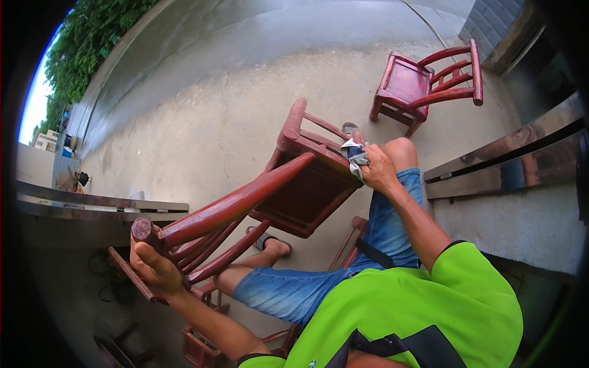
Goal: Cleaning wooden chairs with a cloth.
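A red-painted wooden chair lies tilted across the space before me, its seat frame towards the middle and its backrest at the lower left. My left hand is closed around the top rail of that backrest, near its round end. A crumpled white and dark-blue cloth is gripped in my right hand, pressed against the edge of the chair's seat frame beside the legs. The fingertips of my right hand are partly hidden by the cloth.
Another red wooden chair stands upright on the concrete floor at the upper right. Metal rails run along the right and left. More red wooden furniture is behind my left forearm. A cable lies at the top right.
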`<state>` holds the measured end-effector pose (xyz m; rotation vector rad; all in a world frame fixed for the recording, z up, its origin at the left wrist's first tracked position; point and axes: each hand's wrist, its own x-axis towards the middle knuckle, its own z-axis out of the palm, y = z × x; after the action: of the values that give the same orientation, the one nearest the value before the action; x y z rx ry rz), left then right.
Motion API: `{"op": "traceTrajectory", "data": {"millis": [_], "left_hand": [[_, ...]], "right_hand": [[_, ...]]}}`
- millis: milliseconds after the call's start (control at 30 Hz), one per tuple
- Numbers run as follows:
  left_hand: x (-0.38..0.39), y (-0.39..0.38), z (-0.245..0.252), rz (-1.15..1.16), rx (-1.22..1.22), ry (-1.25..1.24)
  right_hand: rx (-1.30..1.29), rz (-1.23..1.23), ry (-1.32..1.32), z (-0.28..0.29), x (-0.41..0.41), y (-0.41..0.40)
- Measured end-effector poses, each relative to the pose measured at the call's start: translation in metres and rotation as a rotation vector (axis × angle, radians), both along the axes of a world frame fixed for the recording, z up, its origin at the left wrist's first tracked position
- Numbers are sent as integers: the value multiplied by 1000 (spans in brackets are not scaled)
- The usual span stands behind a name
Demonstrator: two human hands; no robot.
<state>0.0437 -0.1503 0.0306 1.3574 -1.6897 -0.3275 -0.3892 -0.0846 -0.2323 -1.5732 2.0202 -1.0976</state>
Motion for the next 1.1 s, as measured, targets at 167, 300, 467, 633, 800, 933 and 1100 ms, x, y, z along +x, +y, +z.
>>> {"op": "traceTrajectory", "data": {"millis": [167, 300, 467, 633, 800, 933, 1100], "left_hand": [[17, -8, -1, -54, 46, -2], [13, 0, 0, -22, 26, 20], [3, -2, -1, -5, -8, 8], [9, -3, 1, -27, 30, -21], [8, -3, 1, -23, 19, -4], [13, -2, -1, -16, -17, -7], [6, 0, -7, -82, -52, 18]], "right_hand": [[-45, -84, 8, -9, 1, 3], [159, -107, 60, -47, -22, -27], [280, -347, 3, -98, -48, -55], [406, -334, -174, -77, -35, -51], [296, -159, -51, -32, -24, -34], [334, 20, -300, 44, 2, -64], [11, 210, -260, 42, 28, -118]]}}
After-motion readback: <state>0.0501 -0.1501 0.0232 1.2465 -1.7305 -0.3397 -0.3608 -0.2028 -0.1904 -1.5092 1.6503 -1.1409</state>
